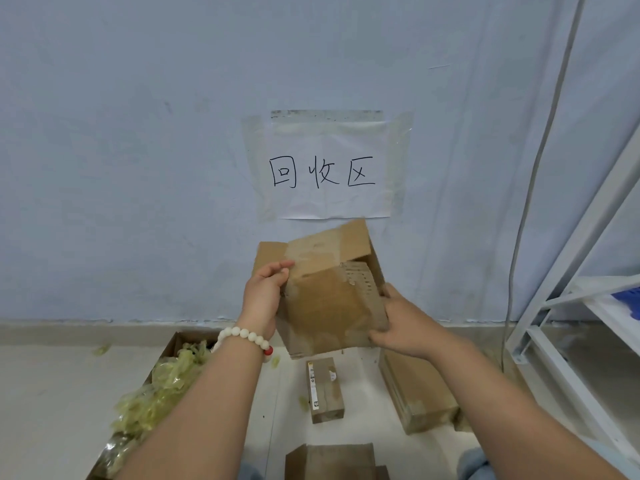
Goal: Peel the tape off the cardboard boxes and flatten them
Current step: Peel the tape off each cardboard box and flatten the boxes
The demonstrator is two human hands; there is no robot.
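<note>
I hold a brown cardboard box (329, 299) up in front of the wall, its top flaps open and clear tape across its faces. My left hand (265, 296), with a white bead bracelet on the wrist, grips the box's left edge, thumb at a taped flap. My right hand (403, 323) grips the lower right corner. Below on the floor lie a small taped box (325, 389), a flat taped box (417, 393) to the right, and another cardboard piece (332, 460) at the bottom edge.
An open carton (173, 344) at lower left holds a heap of peeled yellowish tape (156, 393). A paper sign (327, 168) is taped to the blue wall. A white metal shelf rack (571, 323) stands at the right, with a cable (540, 150) running down beside it.
</note>
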